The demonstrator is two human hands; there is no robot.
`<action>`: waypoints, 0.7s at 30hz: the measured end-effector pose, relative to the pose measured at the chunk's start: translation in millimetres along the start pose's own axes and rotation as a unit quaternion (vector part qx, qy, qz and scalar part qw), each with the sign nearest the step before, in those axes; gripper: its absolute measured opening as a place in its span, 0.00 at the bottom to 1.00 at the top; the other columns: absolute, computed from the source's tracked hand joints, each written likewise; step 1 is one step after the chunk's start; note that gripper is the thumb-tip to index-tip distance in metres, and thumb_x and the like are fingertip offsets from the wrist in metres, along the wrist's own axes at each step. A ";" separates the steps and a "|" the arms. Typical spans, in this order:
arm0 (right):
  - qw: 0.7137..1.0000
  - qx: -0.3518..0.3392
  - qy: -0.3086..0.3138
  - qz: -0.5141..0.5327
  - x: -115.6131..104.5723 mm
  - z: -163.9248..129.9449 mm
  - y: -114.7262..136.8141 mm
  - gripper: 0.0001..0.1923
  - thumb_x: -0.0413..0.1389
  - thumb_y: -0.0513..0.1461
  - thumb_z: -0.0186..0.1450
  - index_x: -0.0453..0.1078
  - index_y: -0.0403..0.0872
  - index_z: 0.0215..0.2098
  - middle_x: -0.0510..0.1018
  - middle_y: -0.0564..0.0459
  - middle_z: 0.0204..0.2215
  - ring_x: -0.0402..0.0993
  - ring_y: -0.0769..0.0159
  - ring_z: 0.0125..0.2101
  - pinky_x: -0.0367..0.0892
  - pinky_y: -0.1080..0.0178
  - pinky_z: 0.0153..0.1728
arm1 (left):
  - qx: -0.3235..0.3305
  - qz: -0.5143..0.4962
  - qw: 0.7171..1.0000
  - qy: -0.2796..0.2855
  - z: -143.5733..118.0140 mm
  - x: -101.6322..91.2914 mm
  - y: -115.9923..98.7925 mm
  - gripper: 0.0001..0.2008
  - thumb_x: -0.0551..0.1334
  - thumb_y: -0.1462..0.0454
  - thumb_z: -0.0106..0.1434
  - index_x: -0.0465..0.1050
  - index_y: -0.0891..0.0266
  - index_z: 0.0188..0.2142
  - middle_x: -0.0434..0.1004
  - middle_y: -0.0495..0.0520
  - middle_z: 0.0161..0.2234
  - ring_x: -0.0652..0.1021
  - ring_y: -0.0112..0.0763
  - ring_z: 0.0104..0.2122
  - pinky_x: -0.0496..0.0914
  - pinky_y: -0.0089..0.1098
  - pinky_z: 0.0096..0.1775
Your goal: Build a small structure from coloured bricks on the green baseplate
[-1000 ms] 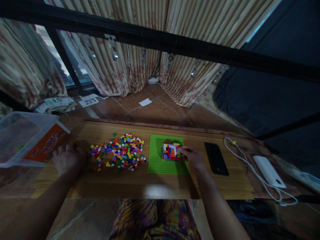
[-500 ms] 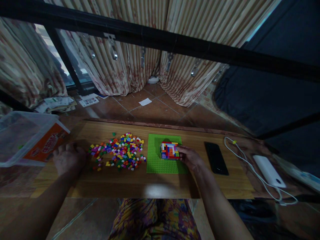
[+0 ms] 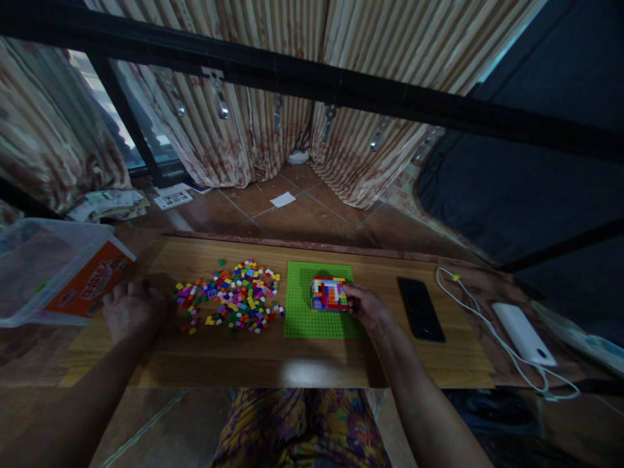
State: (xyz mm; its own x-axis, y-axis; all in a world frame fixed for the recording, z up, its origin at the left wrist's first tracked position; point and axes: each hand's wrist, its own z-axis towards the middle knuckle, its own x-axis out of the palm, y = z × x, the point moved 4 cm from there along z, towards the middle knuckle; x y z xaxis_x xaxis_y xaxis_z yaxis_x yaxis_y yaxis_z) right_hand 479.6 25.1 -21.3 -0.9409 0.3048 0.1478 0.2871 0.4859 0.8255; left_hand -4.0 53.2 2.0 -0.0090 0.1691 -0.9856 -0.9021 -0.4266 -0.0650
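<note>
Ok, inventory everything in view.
Tabletop: 1, wood-brown, centre
Studded baseplate: 1, green, mid-tabletop
Brick build: 1, multicoloured, on baseplate
Loose bricks: many, mixed, left of baseplate
Smartphone: 1, black, right of baseplate
Power bank: 1, white, far right
Cable: 1, white, right
Bin: 1, clear/orange, left
Papers: several, mostly white, tiled floor
Curtains: several, striped beige, behind
Bar: 1, black, across top
Fabric: 1, navy, upper right
Patterned clothing: 1, yellow-purple, lap
Left hand: 1, bare, near bin
Right hand: 1, bare, grip at brick build's right
</note>
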 end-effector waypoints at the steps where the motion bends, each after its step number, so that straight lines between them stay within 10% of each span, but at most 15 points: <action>1: 1.000 -0.003 -0.002 0.000 0.2 0.0 -0.1 0.13 0.67 0.42 0.46 0.71 0.46 0.25 0.69 0.62 0.13 0.61 0.77 0.14 0.57 0.73 0.14 | -0.002 -0.003 1.000 -0.001 0.1 0.1 0.4 0.27 0.43 0.58 0.65 0.68 0.73 0.53 0.68 0.73 0.50 0.67 0.55 0.49 0.62 0.47 0.50; 21: 0.996 -0.074 -0.043 -0.020 -0.3 -10.7 -2.4 0.20 0.68 0.53 0.45 0.71 0.47 0.22 0.73 0.58 0.17 0.63 0.75 0.15 0.62 0.71 0.16 | 0.008 0.005 1.000 -0.027 0.5 4.9 4.1 0.26 0.44 0.58 0.65 0.68 0.74 0.51 0.69 0.72 0.49 0.68 0.53 0.49 0.63 0.45 0.49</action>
State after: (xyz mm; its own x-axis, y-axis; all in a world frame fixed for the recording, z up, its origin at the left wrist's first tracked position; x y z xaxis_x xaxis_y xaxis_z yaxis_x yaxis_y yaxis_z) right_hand 477.3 15.1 -17.5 -0.9307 0.3589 0.0712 0.2136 0.3751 0.9020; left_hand -8.0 52.6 -3.0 -0.0412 0.2120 -0.9764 -0.9086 -0.4144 -0.0516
